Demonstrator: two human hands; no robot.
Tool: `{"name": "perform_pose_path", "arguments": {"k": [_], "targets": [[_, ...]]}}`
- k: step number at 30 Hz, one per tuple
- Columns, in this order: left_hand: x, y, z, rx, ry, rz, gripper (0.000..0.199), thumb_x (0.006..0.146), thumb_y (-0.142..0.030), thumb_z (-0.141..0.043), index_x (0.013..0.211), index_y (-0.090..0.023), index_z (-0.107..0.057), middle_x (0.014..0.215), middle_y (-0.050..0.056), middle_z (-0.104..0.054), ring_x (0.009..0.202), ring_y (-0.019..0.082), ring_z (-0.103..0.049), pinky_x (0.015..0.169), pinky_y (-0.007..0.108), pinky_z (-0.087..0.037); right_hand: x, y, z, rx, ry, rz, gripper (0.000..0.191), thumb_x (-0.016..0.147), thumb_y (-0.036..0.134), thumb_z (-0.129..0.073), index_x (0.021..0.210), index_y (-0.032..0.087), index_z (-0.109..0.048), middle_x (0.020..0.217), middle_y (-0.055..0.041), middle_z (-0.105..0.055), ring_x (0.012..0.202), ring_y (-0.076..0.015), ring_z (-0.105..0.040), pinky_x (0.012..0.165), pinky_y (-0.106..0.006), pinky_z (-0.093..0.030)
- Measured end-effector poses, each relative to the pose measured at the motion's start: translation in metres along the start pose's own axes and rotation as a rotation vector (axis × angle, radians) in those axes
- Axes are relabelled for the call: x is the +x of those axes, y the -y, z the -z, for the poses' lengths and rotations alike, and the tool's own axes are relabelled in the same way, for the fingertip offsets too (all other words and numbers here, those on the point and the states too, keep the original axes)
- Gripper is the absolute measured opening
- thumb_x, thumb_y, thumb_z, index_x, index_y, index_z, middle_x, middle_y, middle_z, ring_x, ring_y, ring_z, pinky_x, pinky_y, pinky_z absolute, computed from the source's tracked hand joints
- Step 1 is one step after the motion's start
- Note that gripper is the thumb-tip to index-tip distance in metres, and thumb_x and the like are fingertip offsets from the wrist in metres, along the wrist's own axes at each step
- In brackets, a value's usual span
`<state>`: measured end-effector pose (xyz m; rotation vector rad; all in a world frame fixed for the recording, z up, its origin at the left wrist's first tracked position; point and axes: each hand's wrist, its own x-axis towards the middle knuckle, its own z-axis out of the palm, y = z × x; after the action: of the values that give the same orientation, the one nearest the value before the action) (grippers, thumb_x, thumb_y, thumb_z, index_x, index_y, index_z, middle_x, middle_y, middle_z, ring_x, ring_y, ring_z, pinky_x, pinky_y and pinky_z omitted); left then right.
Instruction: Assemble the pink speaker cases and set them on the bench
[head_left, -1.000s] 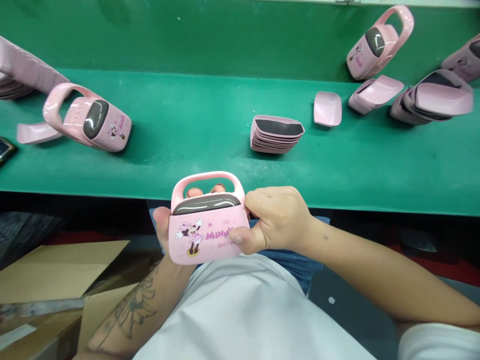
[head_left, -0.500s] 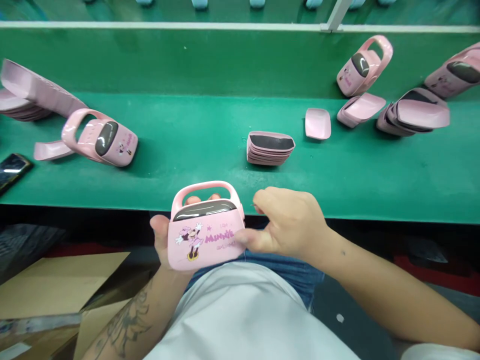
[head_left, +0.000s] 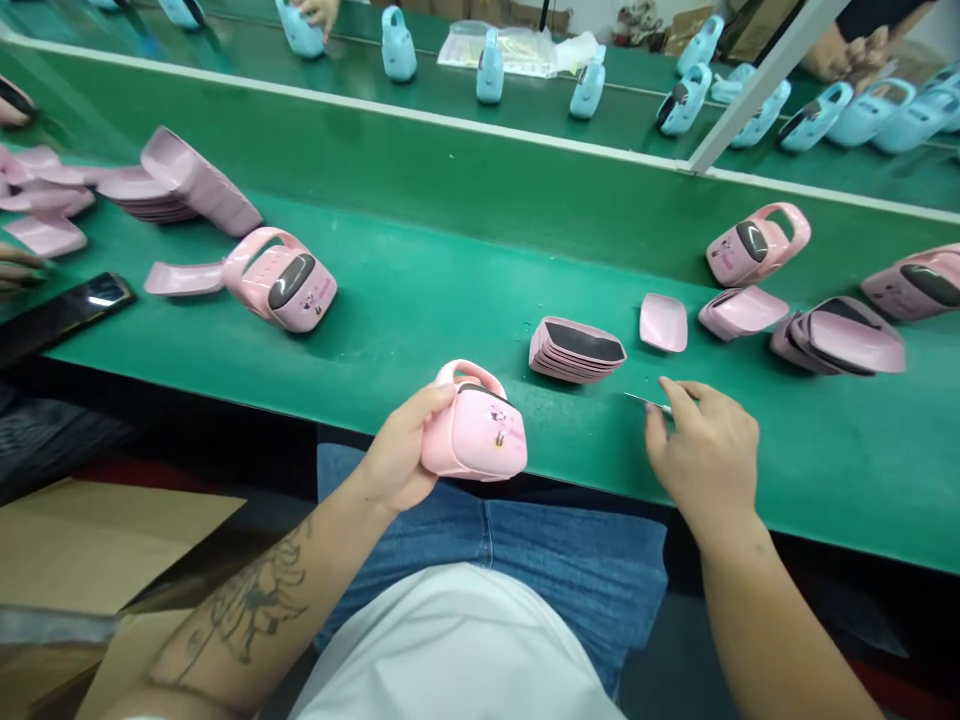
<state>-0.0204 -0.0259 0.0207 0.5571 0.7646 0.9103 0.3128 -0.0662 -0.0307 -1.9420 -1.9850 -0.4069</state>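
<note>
My left hand is closed around a small pink handled case with a dark strip and a cartoon mouse print. It is tilted sideways just over the bench's near edge. My right hand pinches a thin, pointed metal tool low over the green bench, its tip towards the left. I cannot tell the tool's exact kind. Between and beyond my hands lies a stack of pink curved panels with a dark top face. A single pink panel lies behind the tool.
More pink cases and panel stacks stand at both sides of the green bench. A phone lies at left, near another person's fingers. Behind the divider are blue cases and other people's hands. A cardboard box is below left.
My right hand has moved away from the pink case to the right, over the bench, with the pointed tool. My left hand has turned the case sideways. The view has tilted up.
</note>
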Motion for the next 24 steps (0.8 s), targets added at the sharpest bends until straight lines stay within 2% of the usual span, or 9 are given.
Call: {"name": "perform_pose_path", "arguments": {"k": [2,3,6,8,10,12,16,20,24], "targets": [[0.002,0.005,-0.002,0.029,0.010,0.052,0.038,0.090,-0.044,-0.075,0.113,-0.015,-0.073,0.107,0.012,-0.079,0.089,0.028,-0.077,0.072,0.035,-0.063,-0.001,0.030,0.019,0.232,-0.082,0.136,0.032,0.106,0.027,-0.062,0.135,0.019,-0.073,0.114,-0.0157,-0.081,0.103,-0.0324,-0.077,0.093,-0.049,-0.062],[0.003,0.007,-0.003,0.050,0.013,0.081,0.039,0.091,-0.046,-0.077,0.113,-0.014,-0.073,0.105,0.012,-0.079,0.088,0.027,-0.076,0.073,0.033,-0.062,-0.001,0.047,0.028,0.414,-0.045,0.208,0.036,0.106,0.028,-0.065,0.141,0.024,-0.069,0.118,-0.0128,-0.080,0.107,-0.0299,-0.077,0.097,-0.047,-0.063],[0.008,0.012,-0.004,0.096,-0.037,0.125,0.048,0.089,-0.053,-0.084,0.116,-0.014,-0.075,0.107,0.012,-0.079,0.091,0.024,-0.075,0.078,0.032,-0.061,0.002,0.091,0.042,0.772,0.259,0.313,0.089,0.094,0.051,-0.082,0.169,0.028,-0.039,0.157,-0.0164,-0.062,0.141,-0.0356,-0.065,0.113,-0.053,-0.061],[0.009,0.014,-0.003,0.098,-0.088,0.124,0.056,0.088,-0.059,-0.084,0.122,-0.015,-0.075,0.115,0.013,-0.079,0.100,0.026,-0.075,0.083,0.032,-0.061,0.005,0.108,0.041,0.876,0.369,0.262,0.099,0.092,0.048,-0.085,0.173,0.031,-0.031,0.161,-0.0159,-0.056,0.147,-0.0360,-0.059,0.119,-0.056,-0.057],[0.007,0.015,0.000,0.105,-0.065,0.117,0.068,0.089,-0.068,-0.080,0.133,-0.017,-0.072,0.129,0.015,-0.078,0.111,0.030,-0.074,0.085,0.034,-0.061,0.005,0.114,0.034,0.926,0.360,0.156,0.093,0.093,0.039,-0.084,0.172,0.032,-0.035,0.158,-0.0152,-0.056,0.144,-0.0354,-0.060,0.119,-0.058,-0.057],[0.002,0.016,0.002,0.145,0.009,0.049,0.083,0.084,-0.066,-0.086,0.149,-0.021,-0.063,0.148,0.017,-0.070,0.126,0.036,-0.071,0.089,0.036,-0.062,0.005,0.115,0.025,0.944,0.306,0.059,0.094,0.091,0.039,-0.086,0.171,0.032,-0.037,0.154,-0.0154,-0.056,0.140,-0.0358,-0.061,0.116,-0.060,-0.058],[-0.008,0.025,0.001,0.279,0.041,-0.104,0.128,0.063,-0.034,-0.107,0.169,-0.029,-0.036,0.169,0.016,-0.052,0.143,0.040,-0.062,0.104,0.039,-0.060,0.000,0.118,0.014,0.939,0.201,0.028,0.102,0.088,0.051,-0.089,0.173,0.034,-0.035,0.143,-0.0134,-0.057,0.128,-0.0330,-0.063,0.109,-0.057,-0.061],[-0.011,0.035,-0.002,0.314,-0.062,-0.142,0.124,0.058,-0.030,-0.108,0.164,-0.027,-0.045,0.159,0.017,-0.060,0.128,0.038,-0.071,0.097,0.038,-0.063,-0.003,0.130,0.012,0.908,0.112,0.084,0.098,0.094,0.051,-0.082,0.175,0.036,-0.030,0.133,-0.0124,-0.055,0.117,-0.0302,-0.062,0.099,-0.053,-0.064],[-0.010,0.040,0.003,0.233,-0.048,-0.187,0.105,0.065,-0.032,-0.105,0.157,-0.031,-0.055,0.151,0.014,-0.066,0.117,0.034,-0.075,0.090,0.036,-0.066,-0.003,0.131,0.013,0.930,0.137,0.105,0.107,0.090,0.051,-0.087,0.176,0.038,-0.026,0.128,-0.0111,-0.054,0.113,-0.0297,-0.061,0.095,-0.051,-0.065]]}}
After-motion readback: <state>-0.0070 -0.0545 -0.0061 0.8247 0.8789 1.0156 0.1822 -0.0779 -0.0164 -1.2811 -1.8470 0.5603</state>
